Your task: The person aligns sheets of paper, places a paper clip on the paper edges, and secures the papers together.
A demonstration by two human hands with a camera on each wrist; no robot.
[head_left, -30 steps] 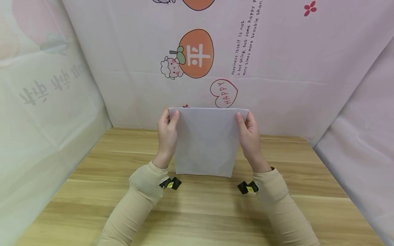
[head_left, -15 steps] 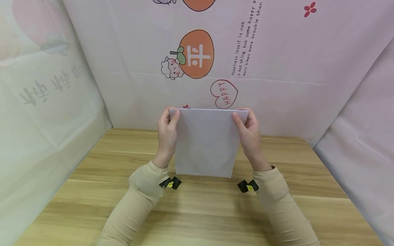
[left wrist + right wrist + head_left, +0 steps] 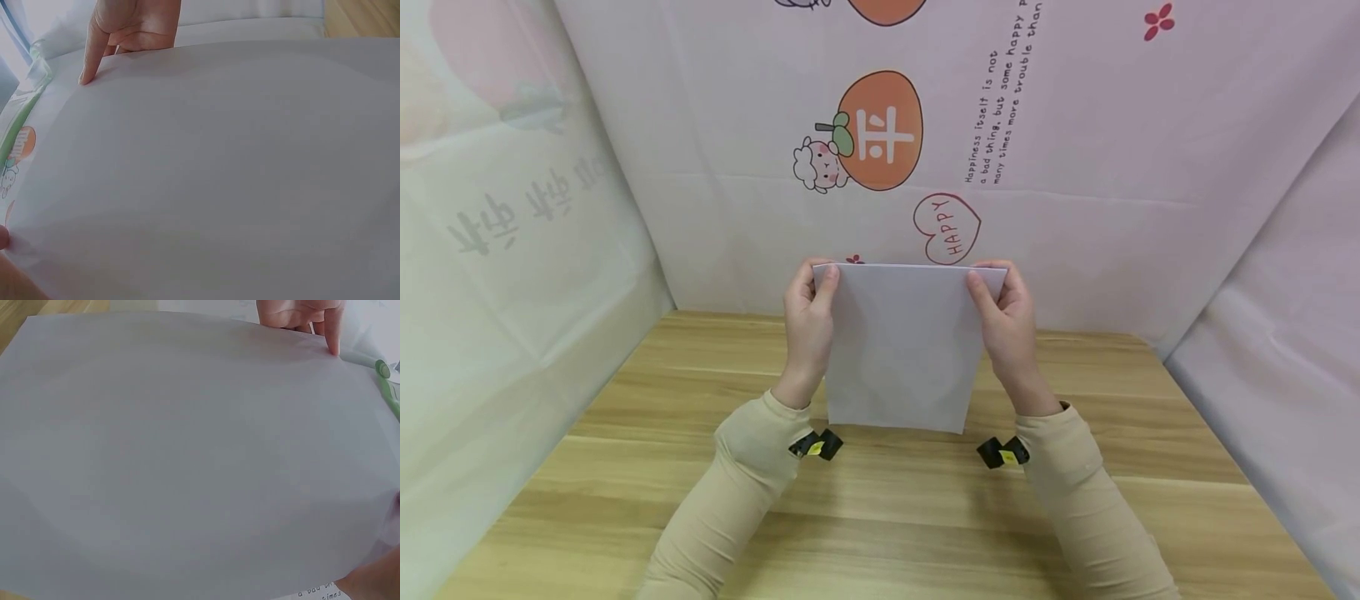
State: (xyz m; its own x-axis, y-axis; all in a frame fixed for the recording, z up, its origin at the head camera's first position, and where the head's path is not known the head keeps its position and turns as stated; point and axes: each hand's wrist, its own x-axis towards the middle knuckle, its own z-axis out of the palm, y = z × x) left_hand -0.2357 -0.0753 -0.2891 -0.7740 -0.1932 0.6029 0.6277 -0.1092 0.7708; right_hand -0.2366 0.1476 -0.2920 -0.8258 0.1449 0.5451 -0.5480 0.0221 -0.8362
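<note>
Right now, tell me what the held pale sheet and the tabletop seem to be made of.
The pale sheet: likely matte paper, given its thin edge and lack of gloss. The tabletop: wood or a wood-print laminate, smooth-looking; its streaked grain fits either.

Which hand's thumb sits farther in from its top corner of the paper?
The right hand; the left hand has its thumb closer to its corner of the paper.
</note>
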